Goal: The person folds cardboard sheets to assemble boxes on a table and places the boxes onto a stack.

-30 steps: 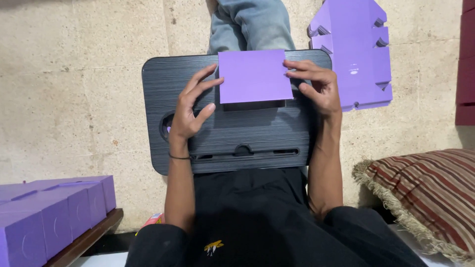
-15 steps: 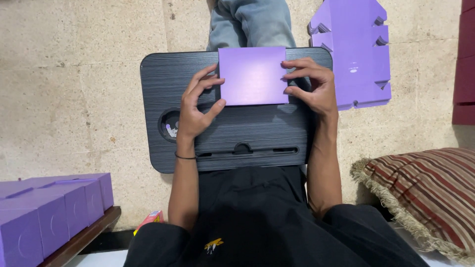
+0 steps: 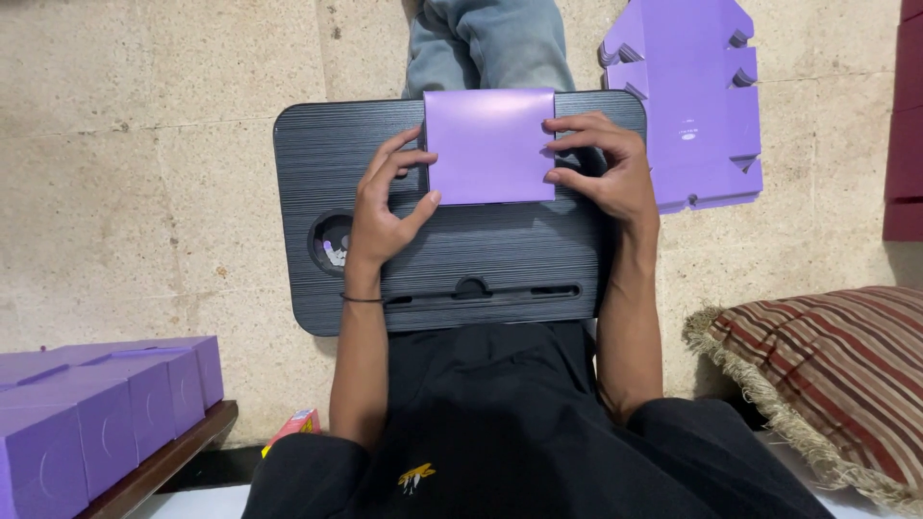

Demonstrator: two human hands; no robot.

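A purple folded cardboard box lies flat at the far middle of a black ribbed lap tray. My left hand grips the box's left edge, thumb under its near corner. On the box's right edge my right hand presses with fingers curled over it. Both forearms reach out from my lap in black clothing.
A stack of flat purple box blanks lies on the stone floor at the far right. Several made-up purple boxes sit on a wooden board at near left. A striped cushion is at near right. The tray has a round cup hole.
Both hands have stayed on the purple box's edges; the fingers have shifted slightly along it. The tray sits about where it was in the view.
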